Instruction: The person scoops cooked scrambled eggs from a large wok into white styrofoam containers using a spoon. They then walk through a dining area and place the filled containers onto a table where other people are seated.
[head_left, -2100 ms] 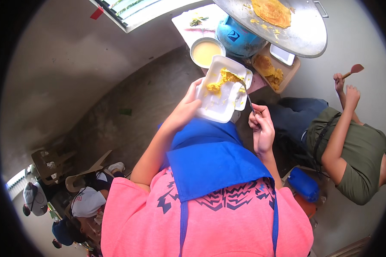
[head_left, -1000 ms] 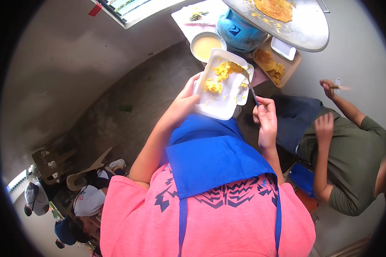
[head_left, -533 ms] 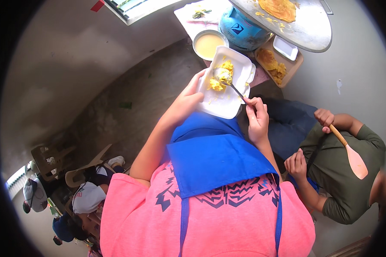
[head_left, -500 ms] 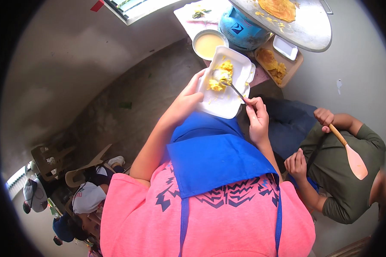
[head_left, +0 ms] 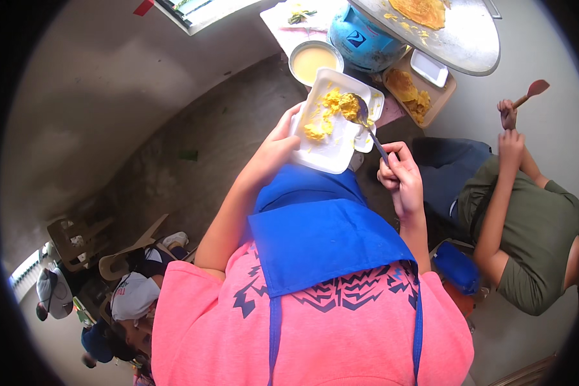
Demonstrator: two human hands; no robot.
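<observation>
1. Between the two hands, the spoon (head_left: 364,117) sits within the white foam clamshell (head_left: 331,148), its bowl by the right wall, against a lump of yellow mash (head_left: 333,100).
2. Half a second ago the bowl lay farther left, in the middle of the mash; now it has shifted right, and the right grip (head_left: 400,172) with it. As a judgement, the mash is being parted and worked about, since it now lies spread out with a separate clump nearer the person.
3. The spoon's long axis slants: bowl pointing far and left, handle running near and right. The clamshell's long axis runs near to far, its far end leaning right.
4. The right grip is closed on the spoon's handle; the left grip (head_left: 282,138) pinches the clamshell's left side.
5. Just past the clamshell's far end, a bowl of pale yellow liquid (head_left: 315,61) rests on the surface (head_left: 293,32).
6. Farther right are a beige tray (head_left: 439,109) holding orange-yellow pieces and a wide metal pan (head_left: 473,48) with a flat, pancake-like round (head_left: 421,11).
7. To the right, a co-worker (head_left: 537,219) holds a spatula (head_left: 538,87).
</observation>
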